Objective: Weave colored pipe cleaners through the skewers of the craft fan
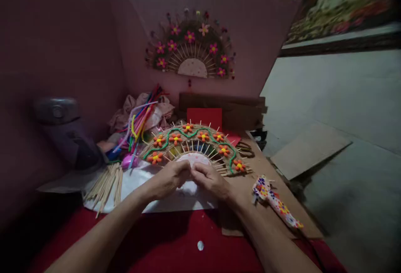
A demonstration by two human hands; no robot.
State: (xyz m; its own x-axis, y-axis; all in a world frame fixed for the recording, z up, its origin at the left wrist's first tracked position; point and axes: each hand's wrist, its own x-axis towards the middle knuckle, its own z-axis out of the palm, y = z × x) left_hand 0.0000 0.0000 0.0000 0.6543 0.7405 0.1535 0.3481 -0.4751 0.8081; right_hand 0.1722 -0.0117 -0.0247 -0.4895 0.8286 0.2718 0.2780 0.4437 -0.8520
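A half-round craft fan stands tilted up in front of me, made of thin sticks and brown twine. Orange flowers with yellow middles and a wavy green strip decorate it. At its base is a pale half-circle piece with pinkish spots. My left hand grips the lower edge of that piece, fingers curled. Close beside it, my right hand pinches the same edge, thumbs nearly meeting. The fingertips are partly hidden behind the hands.
A bundle of sticks lies on white cloth at left, near colourful pipe cleaners and a dark bottle-like appliance. A flower-patterned wrapped glue gun-like tool rests on cardboard at right. Another fan hangs behind.
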